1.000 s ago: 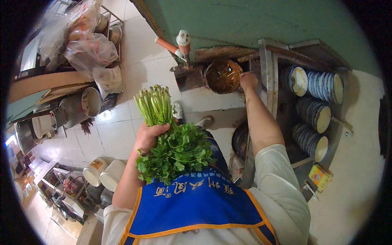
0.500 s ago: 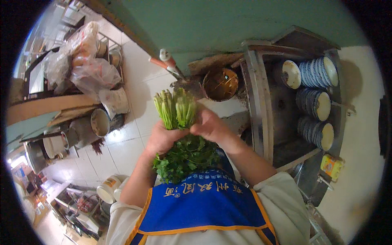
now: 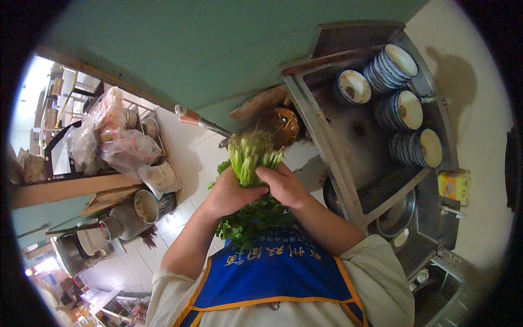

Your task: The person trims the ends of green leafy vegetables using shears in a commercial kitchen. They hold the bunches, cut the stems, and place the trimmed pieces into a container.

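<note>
A thick bunch of cilantro (image 3: 248, 155) is held in front of my blue apron (image 3: 272, 278), its pale green stem ends pointing away from me and its dark leaves hanging toward me. My left hand (image 3: 233, 192) wraps round the stems from the left. From the right, my right hand (image 3: 283, 185) grips the same bunch, its thumb pressed on the stems. The thumbs of both hands lie close together. Most of the fingers are hidden under the bunch.
At the right stands a metal sink (image 3: 348, 158) with stacked bowls (image 3: 406, 111). A round bin (image 3: 286, 128) and a long-handled tool (image 3: 199, 121) are against the green wall. Plastic bags (image 3: 128, 150) lie on a shelf at the left, pots (image 3: 146, 206) below it. A yellow package (image 3: 453, 185) sits beside the sink.
My view has turned, so the sink now appears tilted and the wall larger. The stems, split in two bundles before, are pressed together, and my right hand has shifted closer to my left.
</note>
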Motion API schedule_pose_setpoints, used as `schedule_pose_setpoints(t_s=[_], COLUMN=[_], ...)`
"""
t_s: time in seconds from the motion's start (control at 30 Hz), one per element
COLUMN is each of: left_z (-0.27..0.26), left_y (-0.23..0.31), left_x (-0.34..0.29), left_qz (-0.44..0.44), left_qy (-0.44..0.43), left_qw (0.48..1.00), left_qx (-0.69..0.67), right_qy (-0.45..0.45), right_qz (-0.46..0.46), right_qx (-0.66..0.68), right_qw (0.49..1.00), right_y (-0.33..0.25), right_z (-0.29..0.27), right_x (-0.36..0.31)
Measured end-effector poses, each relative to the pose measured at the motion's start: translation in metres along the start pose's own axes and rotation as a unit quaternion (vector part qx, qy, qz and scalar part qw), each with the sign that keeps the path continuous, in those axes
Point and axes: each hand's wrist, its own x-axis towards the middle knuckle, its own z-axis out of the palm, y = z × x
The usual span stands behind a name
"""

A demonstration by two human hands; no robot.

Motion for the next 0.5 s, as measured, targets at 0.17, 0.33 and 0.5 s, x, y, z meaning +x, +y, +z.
schedule_pose_setpoints(t_s=[0.17,0.33,0.5], left_z=[0.037,0.076,0.093], left_y=[0.011,0.03,0.061], left_x=[0.015,0.022,0.025], left_qz=[0.081,0.138,0.138], left_qy=[-0.008,0.075,0.062], left_qw=[0.986,0.927,0.873], left_qx=[0.145,0.34,0.464], right_qy=[-0.043,-0.024,0.01], right_qz=[-0.138,-0.181,-0.198], right_qx=[-0.086,-0.018,0.096], right_qw=[0.986,0.983,0.975], right_y=[-0.005,-0.017,-0.027], right_z=[-0.02,-0.038,-0.044], right_x=[-0.013,-0.027,-0.038])
